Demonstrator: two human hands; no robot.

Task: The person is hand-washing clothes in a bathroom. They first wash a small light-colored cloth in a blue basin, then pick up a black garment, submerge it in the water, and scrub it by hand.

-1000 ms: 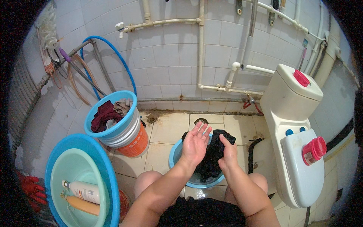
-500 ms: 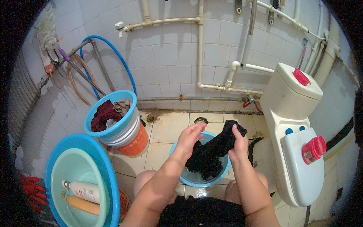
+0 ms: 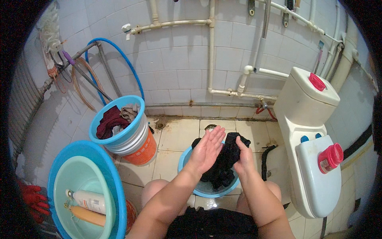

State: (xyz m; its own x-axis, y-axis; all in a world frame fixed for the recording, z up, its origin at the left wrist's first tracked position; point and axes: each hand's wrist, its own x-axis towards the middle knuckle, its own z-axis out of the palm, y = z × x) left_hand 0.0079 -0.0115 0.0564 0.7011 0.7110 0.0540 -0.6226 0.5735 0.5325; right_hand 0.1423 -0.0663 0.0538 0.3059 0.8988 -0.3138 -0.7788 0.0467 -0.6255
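Observation:
My right hand [image 3: 244, 156] grips the upper end of a wet-looking black cloth [image 3: 227, 158], thumb on top. The lower part of the cloth bunches down into a small light-blue basin [image 3: 211, 194] with water in it, on the floor between my knees. My left hand [image 3: 207, 150] is flat with its fingers stretched out and palm turned up, over the basin's left side and beside the cloth. Part of the cloth shows behind its fingers; whether the hand touches it is hard to tell.
At left, a blue basin [image 3: 141, 115] of clothes sits on a bucket [image 3: 140, 150]. Nearer, a large blue tub [image 3: 121, 199] holds a pale green basin [image 3: 59, 179] with a white bottle [image 3: 89, 200]. A toilet [image 3: 314, 187] with a red jar [image 3: 330, 158] stands right; pipes line the wall.
My left hand has turned its palm upward and shifted right, toward the cloth. My right hand has come slightly left and lower with the cloth's upper end, which now droops more.

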